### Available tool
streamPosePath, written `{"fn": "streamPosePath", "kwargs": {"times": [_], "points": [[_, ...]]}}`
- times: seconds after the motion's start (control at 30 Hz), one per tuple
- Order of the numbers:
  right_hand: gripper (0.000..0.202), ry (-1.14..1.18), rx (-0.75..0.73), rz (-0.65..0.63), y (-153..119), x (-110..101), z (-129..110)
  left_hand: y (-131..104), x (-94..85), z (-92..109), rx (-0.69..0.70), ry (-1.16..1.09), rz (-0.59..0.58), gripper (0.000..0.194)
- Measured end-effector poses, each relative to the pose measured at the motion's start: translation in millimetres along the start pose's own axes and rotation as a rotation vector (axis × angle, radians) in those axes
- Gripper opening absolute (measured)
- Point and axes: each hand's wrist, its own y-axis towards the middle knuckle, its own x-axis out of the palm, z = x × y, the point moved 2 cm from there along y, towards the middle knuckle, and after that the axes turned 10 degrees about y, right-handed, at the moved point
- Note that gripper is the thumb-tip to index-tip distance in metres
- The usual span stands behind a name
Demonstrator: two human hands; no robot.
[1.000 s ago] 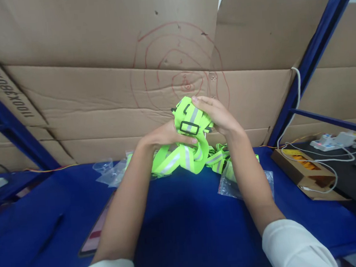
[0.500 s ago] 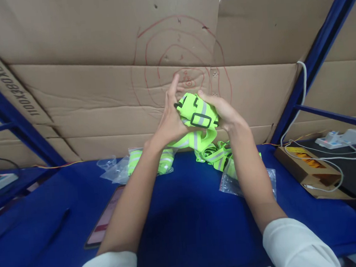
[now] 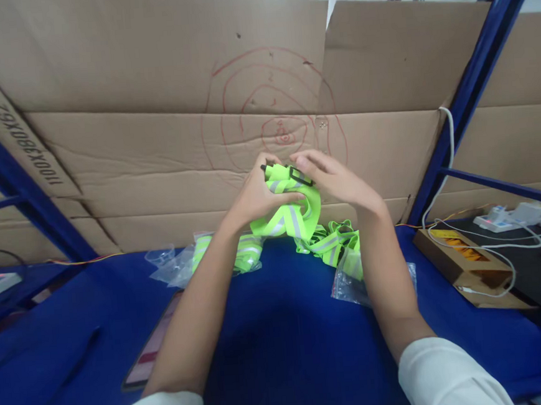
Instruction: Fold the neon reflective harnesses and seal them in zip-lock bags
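A bundled neon-green reflective strap [image 3: 291, 191] with black buckles is up in front of me, some of it hanging down toward the table. My left hand [image 3: 264, 193] grips the bundle from the left, thumb across its front. At the upper right of the bundle, by a black rectangular buckle [image 3: 301, 176], is my right hand [image 3: 327, 172], its fingers closed against the strap. More green strap [image 3: 332, 242] lies below on the blue table [image 3: 282, 351]. Behind my right forearm sits a clear plastic bag [image 3: 349, 283] with green material in it.
Packed green straps [image 3: 249, 252] in clear plastic lie behind my left forearm, near a phone [image 3: 154, 355]. On the right are an open cardboard box [image 3: 472, 268] and white cables [image 3: 451, 144]. A cardboard wall [image 3: 153, 143] with red rings stands behind, between blue posts.
The camera view has tilted up slightly. The bundle has turned and looks looser, with more strap looped below. My left fingers have curled around it, and my right hand has moved over its top.
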Motion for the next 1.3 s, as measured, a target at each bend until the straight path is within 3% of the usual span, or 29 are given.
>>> {"fn": "streamPosePath", "kwargs": {"times": [0.1, 0.23, 0.37, 0.53, 0.67, 0.77, 0.9, 0.97, 1.03, 1.13, 1.23, 1.3], "points": [[0.064, -0.092, -0.041, -0.198, -8, 5, -8, -1, 1.2, -5, -0.015, 0.059, -0.013, 0.083], [0.057, -0.164, -0.1, -0.253, -6, 7, -2, -6, 5.0, -2, 0.031, -0.006, -0.203, 0.111], [0.046, -0.167, -0.142, -0.126, 2, -3, 8, -6, 8.1, -4, 0.056, -0.21, -0.309, 0.119], [0.054, -0.052, -0.082, 0.083, 9, -8, 16, -3, 17.4, -12, -0.081, -0.389, -0.389, 0.121], [0.062, 0.058, -0.002, 0.207, 11, -12, 25, -1, 23.7, -7, -0.134, -0.484, -0.337, 0.106], [0.06, 0.105, -0.02, 0.257, 13, -21, 36, 3, 28.5, -6, -0.102, -0.419, -0.251, 0.099], [0.051, 0.049, -0.103, 0.456, 19, -35, 51, 10, 33.4, -19, -0.051, -0.173, 0.146, 0.098], [0.046, 0.001, -0.181, 0.546, 23, -35, 56, 11, 37.8, -22, -0.013, -0.087, 0.27, 0.088], [0.044, -0.028, -0.225, 0.6, 28, -29, 60, 13, 44.5, -19, 0.009, -0.098, 0.237, 0.071], [0.047, -0.023, -0.223, 0.661, 36, -14, 67, 12, 54.1, -6, -0.099, -0.388, 0.084, 0.052], [0.051, 0.096, -0.189, 0.714, 44, 7, 74, 10, 56.6, 12, -0.185, -0.618, 0.039, 0.051], [0.051, 0.266, -0.131, 0.717, 48, 23, 78, 9, 53.9, 21, -0.178, -0.588, 0.036, 0.06]]}}
